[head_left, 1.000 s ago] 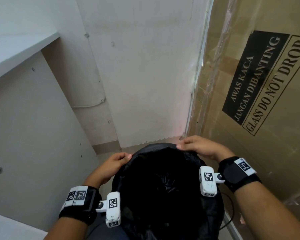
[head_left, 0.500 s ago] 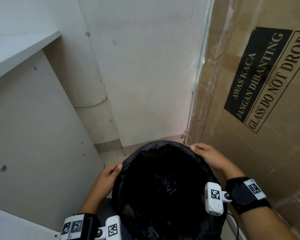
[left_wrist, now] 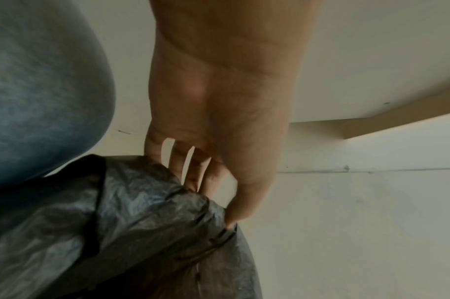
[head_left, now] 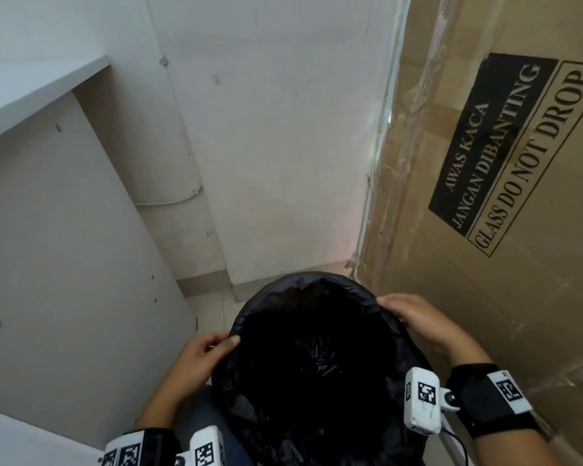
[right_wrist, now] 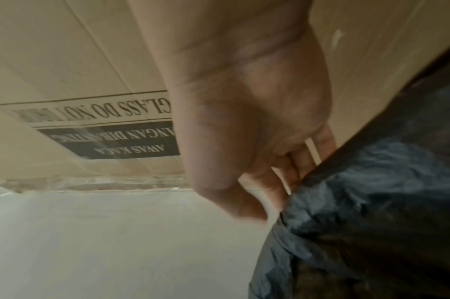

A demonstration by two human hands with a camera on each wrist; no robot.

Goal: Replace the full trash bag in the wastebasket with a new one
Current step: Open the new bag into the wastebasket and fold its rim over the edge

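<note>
Head view. Black trash bag at lower centre of frame, mouth open and round, its edge folded over the rim of what it lines; the wastebasket itself is hidden under the plastic. Left hand at the left edge of the bag mouth, thumb tip on the rim, fingers curled round the plastic on the outside. Right hand at the upper right edge of the mouth, fingers bent over the rim fold. Large cardboard box fills the right of the frame, printed "GLASS DO NOT DROP", just beside the bag. White wall in the centre; white cabinet panel on the left.

Left wrist view. Left hand in upper centre; fingers go down behind the crumpled bag edge, thumb pressing the plastic from the near side: a pinch on the bag rim. Blue-grey cloth at upper left, blurred.

Right wrist view. Right hand in centre, picture blurred. Fingers tucked against the bag edge at lower right, thumb nearby; grip appears to be on the fold. Cardboard box at upper left.
</note>
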